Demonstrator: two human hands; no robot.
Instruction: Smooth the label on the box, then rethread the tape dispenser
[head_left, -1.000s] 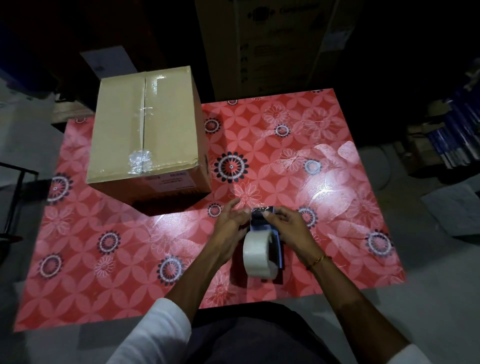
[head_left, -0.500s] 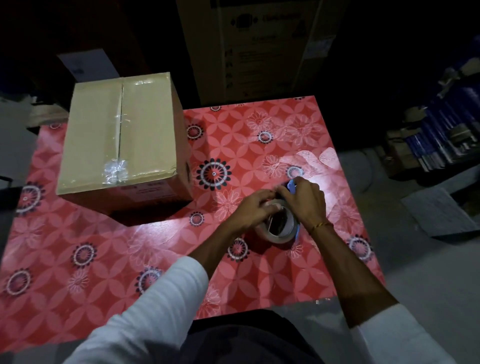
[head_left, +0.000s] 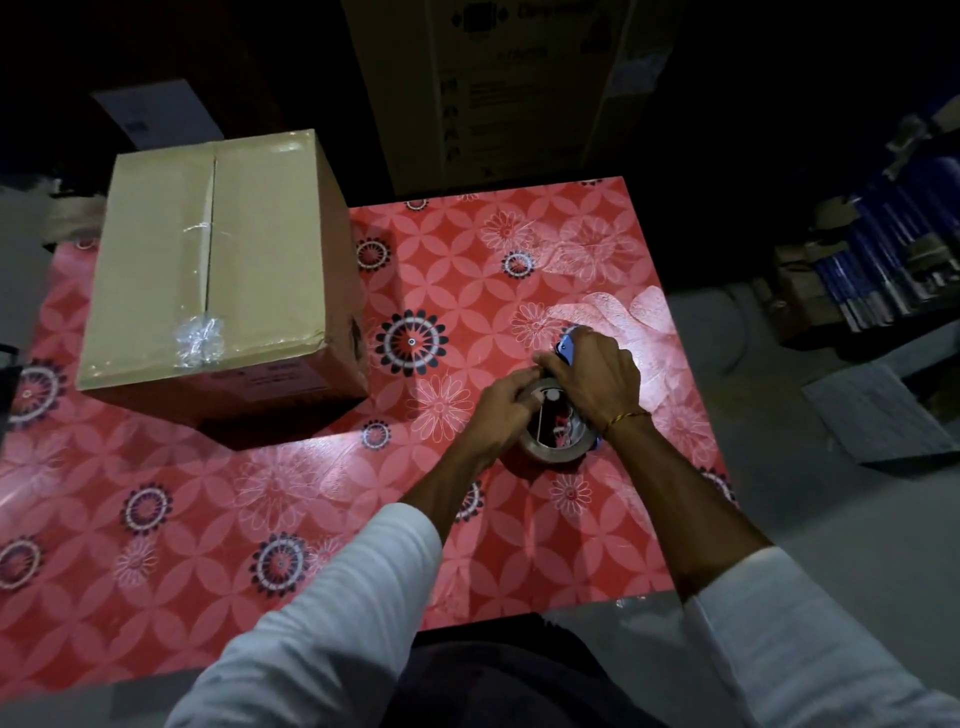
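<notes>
A blue tape dispenser (head_left: 567, 349) with a roll of clear tape (head_left: 557, 441) lies on its side on the red flowered table (head_left: 311, 493), right of centre. My right hand (head_left: 597, 382) covers the dispenser's top and grips it. My left hand (head_left: 501, 405) holds the roll's left edge, its fingertips pinched near the dispenser head. The tape's free end is hidden by my fingers. A sealed brown cardboard box (head_left: 218, 270) stands at the table's back left, with a pale label (head_left: 270, 379) on its shadowed front face.
A crumpled wad of clear tape (head_left: 200, 338) sits on the box's top seam. A tall printed carton (head_left: 498, 88) stands behind the table. Stacked blue items (head_left: 893, 270) and flat grey sheets (head_left: 872, 410) lie on the floor to the right.
The dispenser went from standing upright near the front edge to lying on its side farther back and right. Both hands moved with it, and my view shifted.
</notes>
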